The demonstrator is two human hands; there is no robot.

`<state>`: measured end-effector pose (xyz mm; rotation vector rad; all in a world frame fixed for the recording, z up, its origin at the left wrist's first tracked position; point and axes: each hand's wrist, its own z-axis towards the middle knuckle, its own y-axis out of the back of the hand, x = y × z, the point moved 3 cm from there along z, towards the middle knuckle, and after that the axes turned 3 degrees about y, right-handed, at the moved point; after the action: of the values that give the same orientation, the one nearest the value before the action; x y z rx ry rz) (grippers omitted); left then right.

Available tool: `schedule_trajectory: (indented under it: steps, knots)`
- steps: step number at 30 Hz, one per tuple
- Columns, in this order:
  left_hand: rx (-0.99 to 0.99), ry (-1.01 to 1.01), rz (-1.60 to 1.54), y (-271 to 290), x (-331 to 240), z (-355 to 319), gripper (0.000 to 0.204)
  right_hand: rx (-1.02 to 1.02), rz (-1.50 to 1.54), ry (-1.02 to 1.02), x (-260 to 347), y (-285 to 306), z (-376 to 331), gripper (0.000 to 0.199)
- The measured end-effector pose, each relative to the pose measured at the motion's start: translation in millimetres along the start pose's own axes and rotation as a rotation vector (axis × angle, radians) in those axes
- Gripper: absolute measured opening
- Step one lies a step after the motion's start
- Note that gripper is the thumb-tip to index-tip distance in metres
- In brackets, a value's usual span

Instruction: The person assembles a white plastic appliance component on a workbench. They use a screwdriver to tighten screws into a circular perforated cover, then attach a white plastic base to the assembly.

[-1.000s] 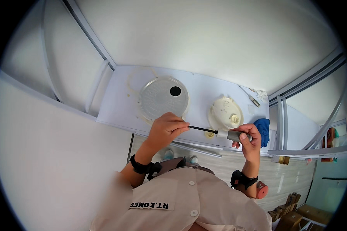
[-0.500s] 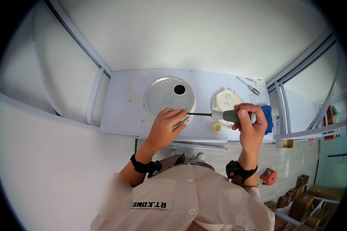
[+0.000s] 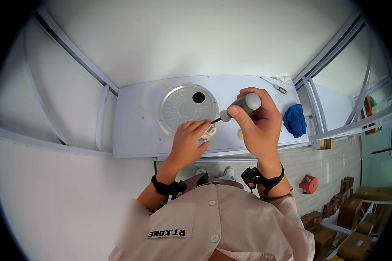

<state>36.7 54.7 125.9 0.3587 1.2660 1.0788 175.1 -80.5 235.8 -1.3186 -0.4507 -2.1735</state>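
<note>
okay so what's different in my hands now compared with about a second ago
The right hand has moved left and away from the body, keeping hold of the grey-handled screwdriver and angling it from nearly level to tip-down at the rim of the round metal-topped unit. The left hand has moved forward over that rim. The blue cloth and second screwdriver stayed put.
</note>
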Motion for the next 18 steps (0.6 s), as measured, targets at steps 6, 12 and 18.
schedule_trajectory:
  steps: [6, 12, 18]
  knots:
    - [0.033, 0.011, -0.03, -1.7, 5.1, -1.2, 0.069, -0.029, -0.096, 0.051, -4.8, -9.8, 1.5, 0.036]
    - [0.019, -0.007, -0.024, -1.6, 7.7, -3.2, 0.061, 0.018, -0.178, 0.039, -4.4, -16.3, 3.4, 0.036]
    - [0.015, -0.004, -0.035, -2.5, 7.8, -3.3, 0.059, 0.014, -0.167, 0.067, -10.1, -19.9, 5.6, 0.036]
